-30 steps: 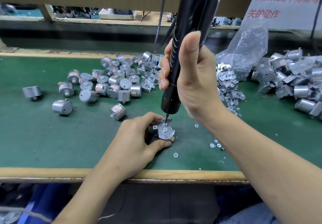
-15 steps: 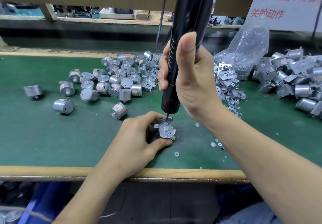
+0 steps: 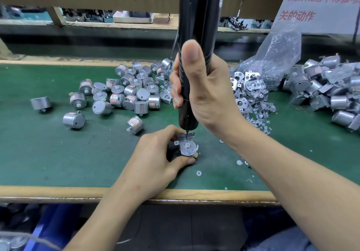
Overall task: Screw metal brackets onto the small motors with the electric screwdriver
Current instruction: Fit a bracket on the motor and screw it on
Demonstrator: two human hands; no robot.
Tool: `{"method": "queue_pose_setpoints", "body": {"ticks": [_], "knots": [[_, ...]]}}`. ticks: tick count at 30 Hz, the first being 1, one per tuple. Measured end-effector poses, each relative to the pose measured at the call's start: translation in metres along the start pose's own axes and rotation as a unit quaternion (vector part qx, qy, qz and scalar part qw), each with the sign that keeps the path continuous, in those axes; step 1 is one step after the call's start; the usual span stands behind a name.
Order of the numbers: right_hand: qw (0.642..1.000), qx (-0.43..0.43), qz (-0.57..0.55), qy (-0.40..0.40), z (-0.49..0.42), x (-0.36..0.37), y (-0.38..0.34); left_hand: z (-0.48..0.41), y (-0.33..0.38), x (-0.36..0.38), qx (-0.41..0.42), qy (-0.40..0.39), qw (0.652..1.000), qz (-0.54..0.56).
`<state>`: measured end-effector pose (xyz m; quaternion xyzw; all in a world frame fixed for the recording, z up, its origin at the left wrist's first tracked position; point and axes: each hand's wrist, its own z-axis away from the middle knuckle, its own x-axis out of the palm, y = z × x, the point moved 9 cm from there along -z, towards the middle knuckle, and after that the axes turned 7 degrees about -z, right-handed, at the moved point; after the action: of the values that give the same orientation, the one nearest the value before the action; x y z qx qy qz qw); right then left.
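Out of sight at the bench: much of the work under two hands.

Cut off by the top edge, the upper body of the electric screwdriver (image 3: 196, 36); wrapped from view by the right hand (image 3: 204, 90), its middle barrel. Buried under the left hand (image 3: 155, 153) and the bracket (image 3: 182, 149), nearly all of the motor (image 3: 187, 145) in that grip. Too small to tell, the point of contact at the bit tip. Partly screened behind the right wrist, the loose bracket pile (image 3: 249, 87). Cropped at the right edge, the heap of assembled motors (image 3: 331, 87) and the red-lettered sign (image 3: 319, 7). Blurred beyond reading, the tiny parts in the plastic bag (image 3: 276, 55) and the clutter on the back shelf (image 3: 132, 16).
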<state>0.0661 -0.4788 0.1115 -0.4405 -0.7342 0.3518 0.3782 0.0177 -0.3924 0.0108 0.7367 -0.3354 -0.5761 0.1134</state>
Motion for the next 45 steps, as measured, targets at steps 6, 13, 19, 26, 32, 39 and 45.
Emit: {"method": "queue_pose_setpoints", "body": {"ticks": [6,13,19,26,32,39,45], "knots": [[1.0,-0.008,0.001,0.022,0.002,-0.006,0.0,0.001,0.001,0.002,0.003,-0.009,1.0,-0.012],[0.999,-0.023,0.029,0.038,0.001,-0.023,-0.003,-0.001,0.001,0.002,0.006,-0.005,1.0,-0.016],[0.953,0.034,0.299,0.024,-0.001,-0.051,0.0,-0.002,0.003,-0.002,0.017,0.009,1.0,-0.01],[0.8,0.376,0.427,-0.191,0.05,-0.056,0.053,0.001,0.009,-0.025,0.025,0.095,0.995,0.026],[0.908,0.358,0.166,-0.141,0.078,-0.05,0.061,0.005,0.013,-0.035,0.043,0.15,0.988,0.007],[0.947,0.266,-0.037,0.175,0.042,-0.165,0.009,0.005,-0.031,-0.038,-0.12,0.211,0.955,-0.173],[0.84,0.097,-0.285,0.452,0.044,-0.286,-0.039,0.003,-0.051,-0.031,-0.178,0.184,0.94,-0.224]]}}
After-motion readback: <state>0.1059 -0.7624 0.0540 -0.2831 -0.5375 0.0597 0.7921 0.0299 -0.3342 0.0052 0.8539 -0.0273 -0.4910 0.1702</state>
